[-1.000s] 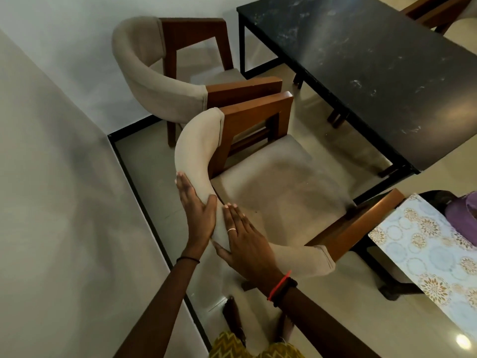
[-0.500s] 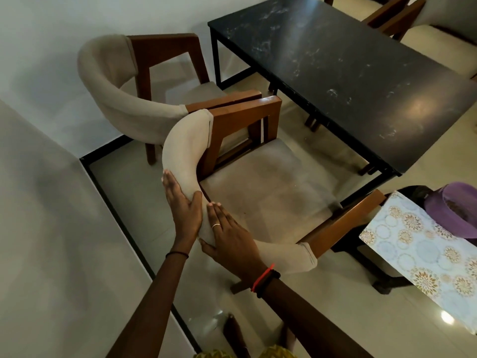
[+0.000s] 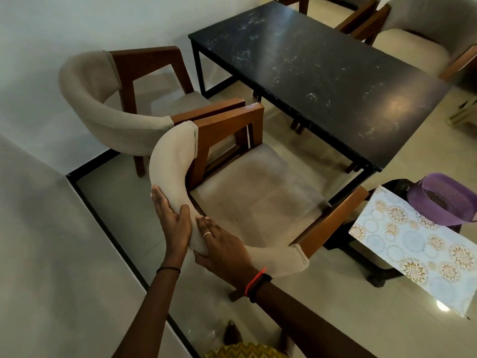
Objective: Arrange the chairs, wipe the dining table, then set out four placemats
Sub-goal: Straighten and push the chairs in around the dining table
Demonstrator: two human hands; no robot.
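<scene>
My left hand (image 3: 173, 223) holds the soft curved back of the chair (image 3: 258, 197). My fingers lie flat on the outside of the back and my thumb goes over the top. My right hand (image 3: 222, 246) is just beside it and holds the same back. Its fingers lie across the top toward the seat and its thumb is tucked on the outer side. There is a ring (image 3: 207, 234) on one right finger. A thin black band (image 3: 167, 270) is on my left wrist, and red and black bands (image 3: 255, 282) are on my right wrist.

The chair stands on the shiny floor (image 3: 296, 319) between me and the table (image 3: 322, 68). Its open front faces the long side of the table, a little way off from it. It has brown wooden arms and a pale seat.

To my right lies a placemat (image 3: 418, 244) with round flower shapes on it. A purple thing (image 3: 446, 200) sits at its far end (a hat or a basket, I cannot tell).

On my left a second chair (image 3: 103, 99) stands by the white wall (image 3: 77, 21). Its wooden arm is right next to the arm of my chair, but I cannot tell if they touch.

The table is black with white flecks and thin black legs. On its far side stands a third chair (image 3: 426, 29).
</scene>
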